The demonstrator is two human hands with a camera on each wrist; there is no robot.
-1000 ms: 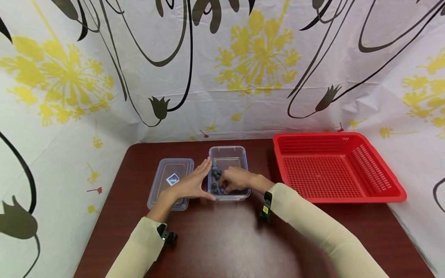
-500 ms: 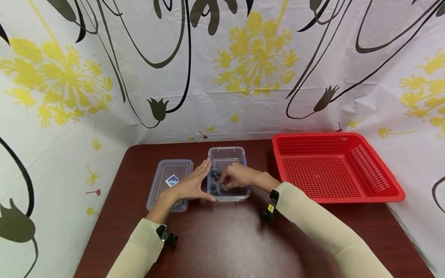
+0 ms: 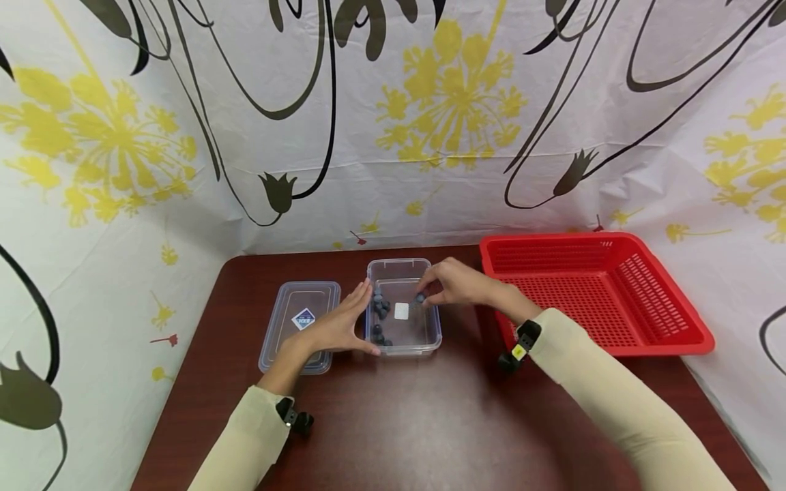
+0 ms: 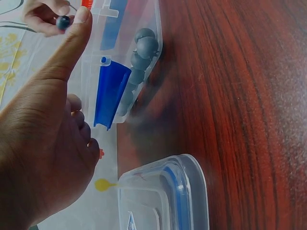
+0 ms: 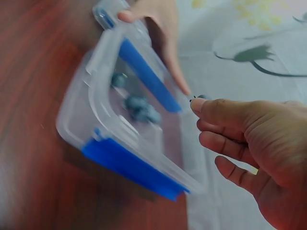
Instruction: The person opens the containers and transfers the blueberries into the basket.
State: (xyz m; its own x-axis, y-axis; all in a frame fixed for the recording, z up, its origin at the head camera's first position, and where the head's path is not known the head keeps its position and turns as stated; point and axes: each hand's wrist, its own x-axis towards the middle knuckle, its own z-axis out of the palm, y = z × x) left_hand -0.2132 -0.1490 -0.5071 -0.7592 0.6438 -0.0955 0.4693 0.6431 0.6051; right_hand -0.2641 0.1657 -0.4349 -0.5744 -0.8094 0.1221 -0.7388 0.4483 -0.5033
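Note:
A clear plastic container [image 3: 414,334] with blue side clips stands uncovered on the table, several blueberries [image 3: 381,307] lying along its left side. The left hand [image 3: 339,326] rests against the container's left wall, thumb and fingers spread. Above the container's right rim, the right hand [image 3: 457,283] pinches one blueberry [image 4: 63,22] between thumb and fingertips. In the right wrist view this berry is mostly hidden behind the thumb. The container's transparent lid [image 3: 301,320], bearing a blue-and-white label, lies flat to the left, partly behind the left hand.
A red plastic basket [image 3: 614,348] with perforated sides stands at the right of the dark wooden table [image 3: 405,423]. Behind the table hangs a white patterned sheet [image 3: 381,136]. The right forearm passes in front of the basket's left corner.
The right hand has risen from among the blueberries and moved right to the container's rim, carrying one blueberry. A white square on the container's floor now shows. The left hand has stayed in place.

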